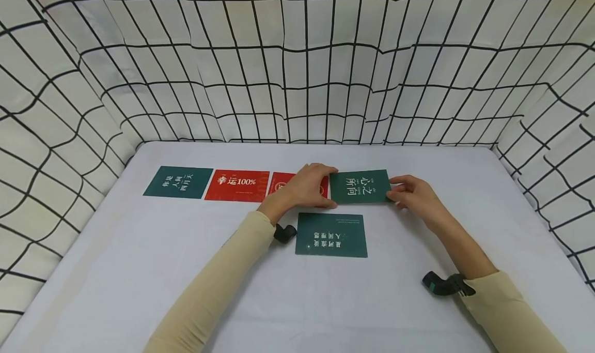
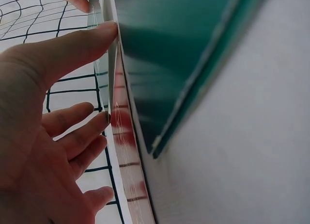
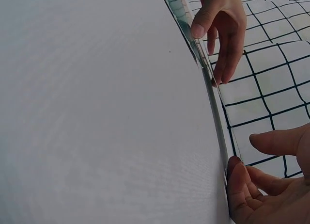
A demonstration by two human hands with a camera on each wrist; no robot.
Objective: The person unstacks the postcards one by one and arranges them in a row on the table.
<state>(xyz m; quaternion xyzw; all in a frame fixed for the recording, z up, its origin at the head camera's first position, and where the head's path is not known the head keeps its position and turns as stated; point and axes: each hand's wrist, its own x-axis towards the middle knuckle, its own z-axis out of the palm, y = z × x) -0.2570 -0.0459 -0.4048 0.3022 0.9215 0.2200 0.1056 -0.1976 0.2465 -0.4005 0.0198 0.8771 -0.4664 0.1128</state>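
A green card (image 1: 360, 186) with white characters lies in the row at the back of the table. My left hand (image 1: 308, 185) spans its left end, thumb by the near corner and fingers by the far one. In the left wrist view that left hand (image 2: 58, 107) has its fingers loosely extended. At the card's right edge, my right hand (image 1: 418, 198) pinches near the lower corner; its curled fingers show in the right wrist view. Beneath my left hand sits a red card (image 1: 279, 181), partly covered. Another green card (image 1: 331, 235) lies nearer, below the row.
Further left in the row are a red card (image 1: 237, 185) with white lettering and a green card (image 1: 178, 182). A white cloth covers the table (image 1: 372, 306). Black netting (image 1: 307, 48) stands along the back and both sides. Dark wrist cameras (image 1: 443, 284) are worn at both cuffs.
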